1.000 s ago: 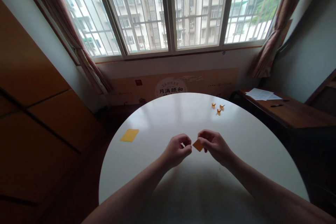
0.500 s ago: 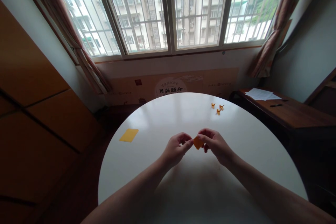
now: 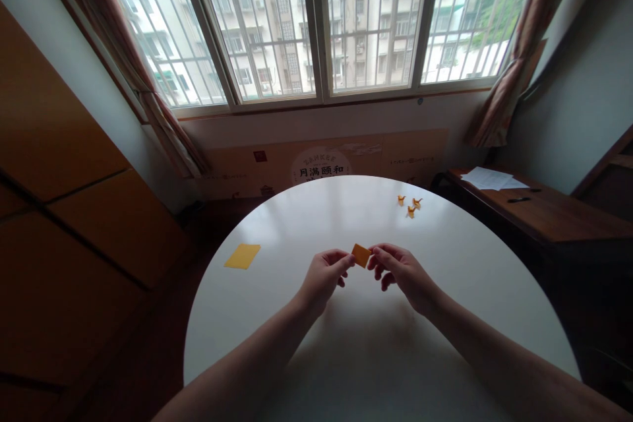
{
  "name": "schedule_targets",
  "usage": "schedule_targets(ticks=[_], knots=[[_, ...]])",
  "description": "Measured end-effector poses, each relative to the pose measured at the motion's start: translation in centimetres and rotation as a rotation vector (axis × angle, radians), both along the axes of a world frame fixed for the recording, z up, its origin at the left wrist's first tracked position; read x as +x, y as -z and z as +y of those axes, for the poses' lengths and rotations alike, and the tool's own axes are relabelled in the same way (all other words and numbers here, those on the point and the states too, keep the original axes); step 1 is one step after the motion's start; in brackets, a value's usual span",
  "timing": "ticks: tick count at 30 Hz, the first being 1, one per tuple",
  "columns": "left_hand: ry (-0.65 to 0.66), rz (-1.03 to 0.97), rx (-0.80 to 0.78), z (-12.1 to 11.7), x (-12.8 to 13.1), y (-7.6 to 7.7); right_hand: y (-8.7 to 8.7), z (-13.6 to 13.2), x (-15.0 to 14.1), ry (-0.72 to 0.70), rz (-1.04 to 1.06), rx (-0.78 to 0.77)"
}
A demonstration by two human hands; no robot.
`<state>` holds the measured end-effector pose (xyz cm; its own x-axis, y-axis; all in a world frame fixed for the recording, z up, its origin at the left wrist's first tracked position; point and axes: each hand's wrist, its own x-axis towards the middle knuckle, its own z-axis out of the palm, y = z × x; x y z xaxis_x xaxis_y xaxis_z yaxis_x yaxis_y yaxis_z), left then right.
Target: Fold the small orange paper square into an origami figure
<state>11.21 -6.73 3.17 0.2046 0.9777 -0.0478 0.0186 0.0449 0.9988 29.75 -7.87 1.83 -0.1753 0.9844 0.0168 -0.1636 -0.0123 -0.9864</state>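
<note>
A small orange piece of paper (image 3: pixel 361 255) hangs above the round white table (image 3: pixel 306 224), pinched from both sides. My left hand (image 3: pixel 324 275) grips its left edge between thumb and fingertips, and my right hand (image 3: pixel 398 270) grips its right edge the same way. Both hands hover just over the tabletop near its middle. Three small folded orange paper figures (image 3: pixel 410 205) stand further back on the right. A flat yellow-orange sheet stack (image 3: pixel 242 256) lies at the table's left.
A dark wooden side table (image 3: pixel 554 214) at the right carries white papers (image 3: pixel 492 178) and a black pen (image 3: pixel 519 199). A cardboard panel with printed characters (image 3: pixel 319 165) leans under the barred window. Wooden cabinets (image 3: pixel 69 211) fill the left.
The paper piece went from my right hand alone to a two-handed pinch. Both hands rose slightly and shifted left, and the piece now faces me flatter.
</note>
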Motion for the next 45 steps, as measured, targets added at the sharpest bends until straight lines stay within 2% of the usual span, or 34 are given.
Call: schedule_targets(ticks=[4,17,26,35,45], knots=[[-0.020,-0.012,0.007,-0.07,0.11,-0.15,-0.10,-0.35,-0.23,-0.055,-0.055,0.008],[0.018,0.052,0.095,-0.08,0.06,0.39,-0.16,-0.24,-0.28,-0.087,-0.102,0.048],[0.045,0.248,0.286,-0.44,0.01,0.28,-0.39,-0.39,-0.23,-0.134,-0.101,0.054],[0.067,0.181,0.190,-0.22,-0.07,0.44,-0.08,-0.32,-0.10,-0.106,-0.150,0.055],[0.059,0.159,0.174,-0.17,-0.08,0.22,0.03,-0.19,0.24,-0.078,-0.163,0.071]])
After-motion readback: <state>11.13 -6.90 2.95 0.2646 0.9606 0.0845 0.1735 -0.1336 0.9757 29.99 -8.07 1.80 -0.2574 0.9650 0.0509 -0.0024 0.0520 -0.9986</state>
